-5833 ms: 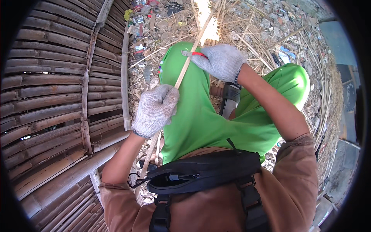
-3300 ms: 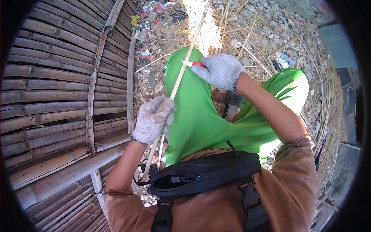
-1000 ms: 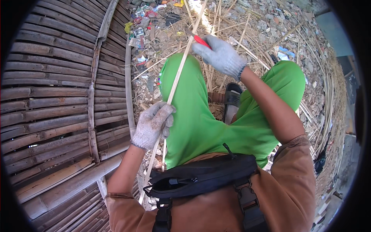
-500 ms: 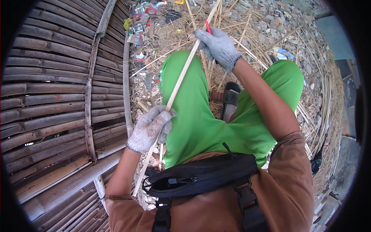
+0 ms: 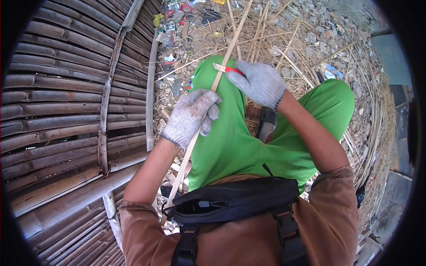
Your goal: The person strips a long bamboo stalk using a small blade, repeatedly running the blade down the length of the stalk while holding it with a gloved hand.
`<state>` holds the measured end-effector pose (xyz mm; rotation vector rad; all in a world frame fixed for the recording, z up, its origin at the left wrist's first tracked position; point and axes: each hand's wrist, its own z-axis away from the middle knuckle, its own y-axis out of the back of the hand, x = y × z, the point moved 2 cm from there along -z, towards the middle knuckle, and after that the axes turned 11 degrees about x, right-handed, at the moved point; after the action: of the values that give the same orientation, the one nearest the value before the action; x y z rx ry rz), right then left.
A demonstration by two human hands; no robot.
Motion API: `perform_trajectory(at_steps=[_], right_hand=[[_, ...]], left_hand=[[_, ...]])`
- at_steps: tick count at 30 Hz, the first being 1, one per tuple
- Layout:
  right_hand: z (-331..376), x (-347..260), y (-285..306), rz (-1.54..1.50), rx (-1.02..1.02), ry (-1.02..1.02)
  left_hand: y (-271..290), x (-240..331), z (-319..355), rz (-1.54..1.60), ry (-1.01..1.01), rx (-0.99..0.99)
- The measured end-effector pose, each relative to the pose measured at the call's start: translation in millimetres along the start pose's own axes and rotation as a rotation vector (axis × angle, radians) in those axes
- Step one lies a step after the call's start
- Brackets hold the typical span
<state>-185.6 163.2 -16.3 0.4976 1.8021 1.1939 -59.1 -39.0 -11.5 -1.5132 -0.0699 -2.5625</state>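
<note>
A long, pale bamboo strip slants across my left thigh, from beyond the knee back to beside my waist. My left hand, in a grey-white knit glove, is closed around it above the thigh. My right hand, gloved the same way, grips a knife with a red handle. Its short, light-coloured blade lies across the strip just beyond my left hand. The right fingers wrap the handle, hiding most of it.
On my left stands a slatted bamboo platform. Rubble, litter and loose bamboo strips cover the ground ahead and to the right. A black bag lies across my waist. A sandalled foot shows between my knees.
My left hand has slid forward along the strip. The right hand has come nearer, and the knife's blade now shows across the strip, where before only the red handle was visible.
</note>
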Motion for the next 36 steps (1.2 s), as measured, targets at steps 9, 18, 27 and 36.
perform_trajectory(at_steps=[9, 18, 27, 36], right_hand=[[4.2, 10.3, -5.9, 0.012, 0.045, 0.031], [11.7, -5.1, 1.2, 0.077, -0.044, 0.064], [7.3, -0.2, -4.0, 0.088, -0.034, 0.074], [8.8, -7.4, -3.8, 0.112, -0.006, 0.083]], left_hand=[[11.3, -11.6, 31.7, -0.039, 0.099, 0.008], [-2.9, -10.6, 16.4, 0.043, 0.018, -0.018], [2.0, -27.1, 15.2, 0.240, 0.065, -0.112], [9.7, -32.7, 44.0, 0.339, 0.128, -0.093]])
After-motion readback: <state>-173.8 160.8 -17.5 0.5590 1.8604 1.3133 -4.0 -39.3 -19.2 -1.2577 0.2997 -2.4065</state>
